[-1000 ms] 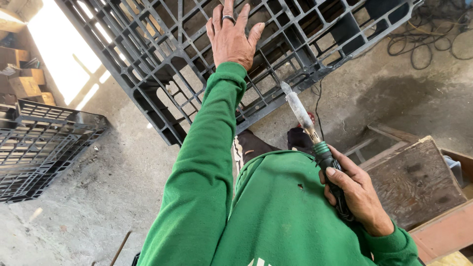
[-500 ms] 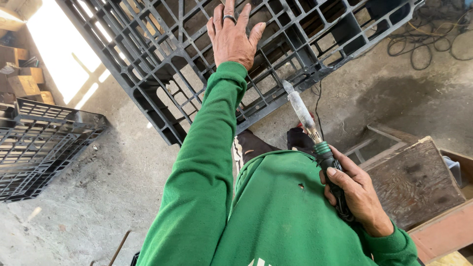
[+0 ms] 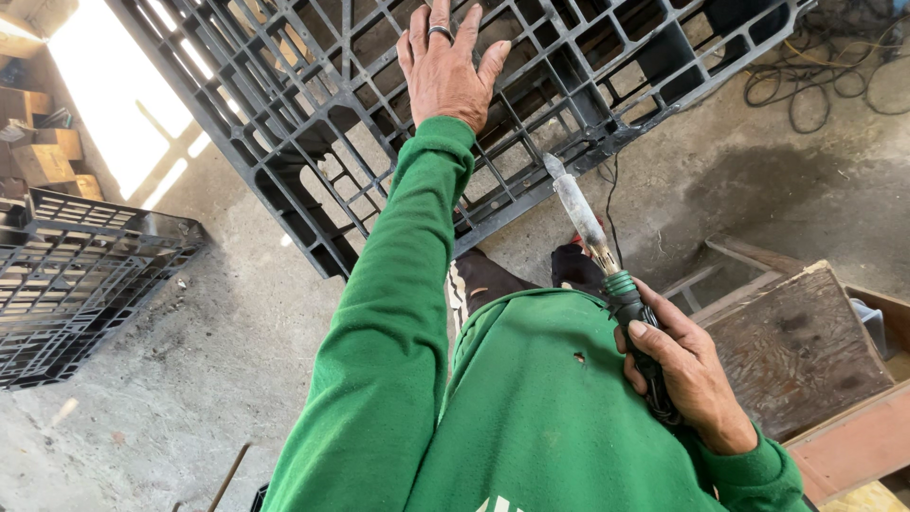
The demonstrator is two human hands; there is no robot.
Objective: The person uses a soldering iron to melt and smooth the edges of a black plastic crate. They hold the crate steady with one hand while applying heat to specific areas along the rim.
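Clearly, the right hand [image 3: 687, 374] grips a soldering iron [image 3: 607, 265]; its tip could slip toward the left hand [image 3: 445, 66], spread flat on the black pallet [image 3: 313, 142].

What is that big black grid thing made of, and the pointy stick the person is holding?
The black pallet looks like moulded plastic: matte, with even ribs. The tool in the right hand seems to have a dull, stained metal shaft, a green collar and a dark grip, probably plastic or rubber.

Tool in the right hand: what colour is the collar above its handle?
Green, on the tool held by the right hand; head view.
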